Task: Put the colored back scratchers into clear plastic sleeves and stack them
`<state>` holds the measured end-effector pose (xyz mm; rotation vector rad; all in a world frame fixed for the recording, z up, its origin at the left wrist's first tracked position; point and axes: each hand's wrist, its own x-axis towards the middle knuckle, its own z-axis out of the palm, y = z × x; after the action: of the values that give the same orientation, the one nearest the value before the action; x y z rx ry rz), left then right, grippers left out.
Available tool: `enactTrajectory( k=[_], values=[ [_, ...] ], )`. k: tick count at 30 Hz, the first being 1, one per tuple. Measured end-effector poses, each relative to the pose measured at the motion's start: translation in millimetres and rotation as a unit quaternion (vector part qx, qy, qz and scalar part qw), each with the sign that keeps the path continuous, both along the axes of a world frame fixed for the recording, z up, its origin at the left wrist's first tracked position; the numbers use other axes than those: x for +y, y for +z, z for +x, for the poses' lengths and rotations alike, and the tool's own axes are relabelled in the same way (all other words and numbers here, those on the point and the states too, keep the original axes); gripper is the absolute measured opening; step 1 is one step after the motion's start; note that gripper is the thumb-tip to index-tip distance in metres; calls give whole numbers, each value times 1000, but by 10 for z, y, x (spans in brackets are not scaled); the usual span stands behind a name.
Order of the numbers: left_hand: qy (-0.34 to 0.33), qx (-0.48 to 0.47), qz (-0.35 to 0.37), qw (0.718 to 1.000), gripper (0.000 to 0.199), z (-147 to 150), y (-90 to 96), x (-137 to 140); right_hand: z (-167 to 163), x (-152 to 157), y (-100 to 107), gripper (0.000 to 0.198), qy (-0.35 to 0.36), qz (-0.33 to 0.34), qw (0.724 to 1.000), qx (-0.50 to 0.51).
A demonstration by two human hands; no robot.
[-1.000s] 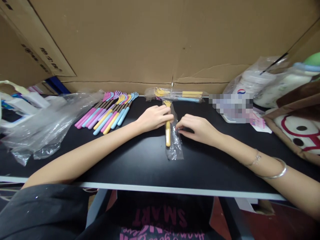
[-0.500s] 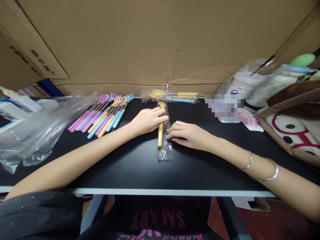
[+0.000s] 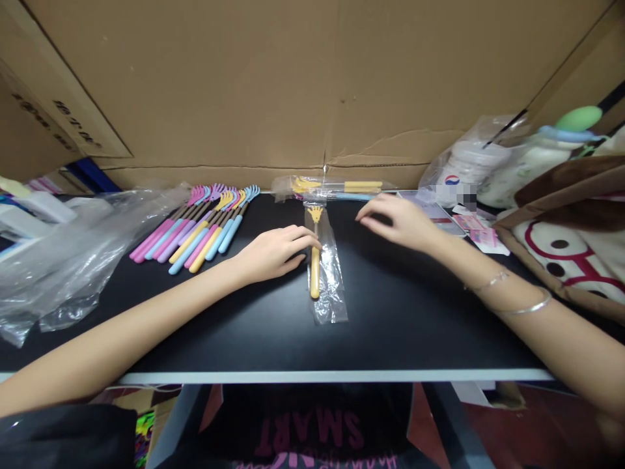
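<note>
A yellow back scratcher (image 3: pixel 315 273) lies in a clear plastic sleeve (image 3: pixel 333 303) at the middle of the black table, its claw end pointing away from me. My left hand (image 3: pixel 283 251) is beside it on the left, fingers stretched out with the tips touching the scratcher's shaft. To the right, my right hand (image 3: pixel 390 218) is apart from the sleeve, holding nothing, with thumb and fingers separated. Behind, against the cardboard, lie bagged back scratchers (image 3: pixel 361 186) with yellow and blue handles. Left of my left hand is a row of loose back scratchers (image 3: pixel 195 238) in pink, blue, purple and yellow.
A large clear plastic bag (image 3: pixel 97 241) spreads over the table's left side. At the right stand a bagged white cup (image 3: pixel 469 166) and a bottle with a green top (image 3: pixel 527 163), near pink papers (image 3: pixel 481 234) and a brown-edged bag (image 3: pixel 561 247). Cardboard (image 3: pixel 234 85) walls the back.
My right hand has moved from beside the sleeve up and right toward the back. My left hand has slid slightly down and left, uncovering the scratcher's claw and loosening its hold.
</note>
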<state>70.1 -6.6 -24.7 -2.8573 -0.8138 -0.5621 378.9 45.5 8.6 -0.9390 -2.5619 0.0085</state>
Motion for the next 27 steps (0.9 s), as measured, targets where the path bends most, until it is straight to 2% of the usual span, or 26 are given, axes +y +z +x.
enactTrajectory(
  k=[2,3,4,10,14,27],
  values=[
    [2,-6,7,1000,31,6,-38,-8,241,225,38,26,-141,73,987,-40],
    [2,-7,13,1000,31,12,-56,-7,353,326,44,31,-193,95,974,-76],
    [3,-8,20,1000,32,18,-71,-6,451,415,41,33,-213,99,968,-92],
    [2,-1,73,997,31,22,-98,-5,720,733,-86,37,-243,94,951,-164],
    [0,-1,61,998,31,9,-90,-8,783,833,-136,37,-263,75,945,-182],
    [5,-2,32,999,34,-14,-87,-4,968,835,-87,27,-282,32,943,-174]
  ],
)
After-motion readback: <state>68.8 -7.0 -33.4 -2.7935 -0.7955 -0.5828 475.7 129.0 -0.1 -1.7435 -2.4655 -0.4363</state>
